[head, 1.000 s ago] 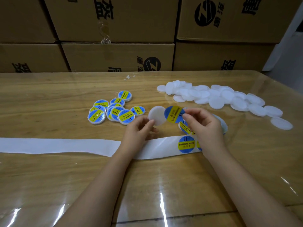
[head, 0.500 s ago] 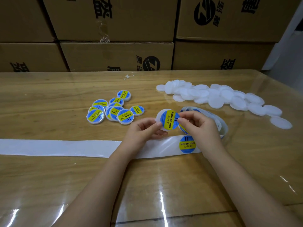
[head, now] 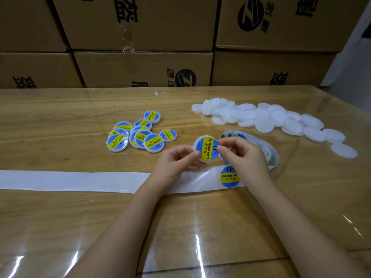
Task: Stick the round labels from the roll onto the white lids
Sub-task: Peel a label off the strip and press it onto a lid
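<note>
Roll [head: 268,152] half hidden behind right hand [head: 243,158]; left hand [head: 176,162] pinches lid [head: 206,146].

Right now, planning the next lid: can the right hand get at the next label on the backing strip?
Probably yes: that label lies face up on the backing strip beside the right hand, uncovered, though that hand now pinches the labelled lid.

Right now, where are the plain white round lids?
In the head view, the plain white round lids lie at the far right of the wooden table, behind the white label roll.
</note>
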